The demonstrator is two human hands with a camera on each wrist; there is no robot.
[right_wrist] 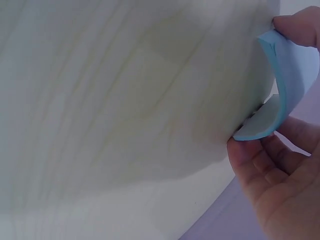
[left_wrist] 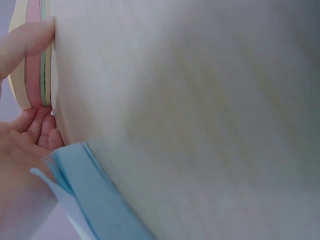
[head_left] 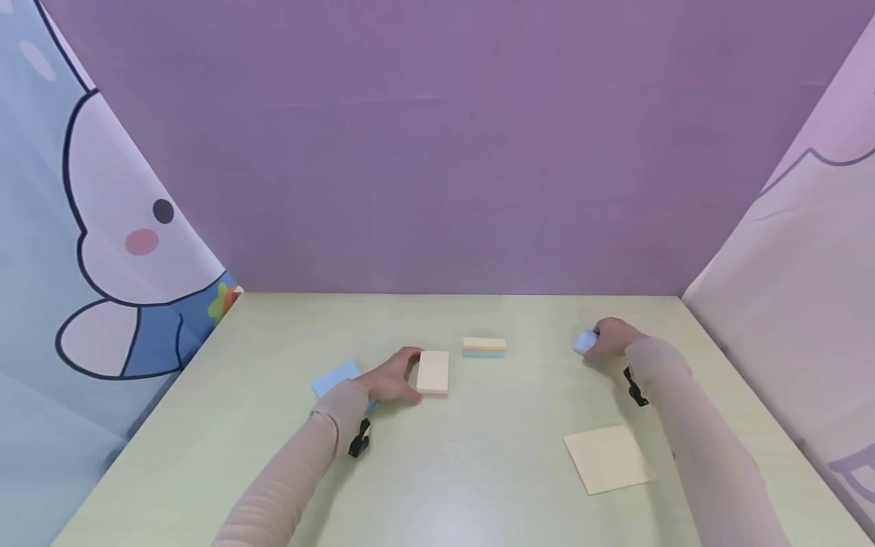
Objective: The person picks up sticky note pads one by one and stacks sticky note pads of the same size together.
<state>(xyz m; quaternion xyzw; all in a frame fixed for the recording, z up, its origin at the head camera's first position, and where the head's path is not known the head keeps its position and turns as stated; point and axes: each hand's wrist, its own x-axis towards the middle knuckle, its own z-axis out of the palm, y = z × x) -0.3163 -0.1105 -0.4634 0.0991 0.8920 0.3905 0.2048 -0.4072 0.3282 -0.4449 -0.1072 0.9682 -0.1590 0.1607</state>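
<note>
My left hand (head_left: pixel 393 377) spans the near and far corners of a sticky-note stack (head_left: pixel 433 371) with a cream top. The left wrist view shows its pink and green layers (left_wrist: pixel 34 60), with the thumb on one end and curled fingers at the other. Under my left wrist lies a light blue sticky-note pad (head_left: pixel 336 377), its sheets fanned at one corner. On the far right, my right hand (head_left: pixel 613 338) pinches a small blue sticky-note pad (head_left: pixel 585 342). That pad (right_wrist: pixel 287 75) bends into a curve between thumb and fingertips, close over the table.
Between the hands, a layered sticky-note block (head_left: pixel 484 348) in yellow, pink and blue stands at the middle back. A cream square sticky-note pad (head_left: pixel 608 459) lies front right, beside the right forearm. Purple cloth (head_left: pixel 451 152) hangs behind the pale table (head_left: pixel 478 463), with printed cloths at both sides.
</note>
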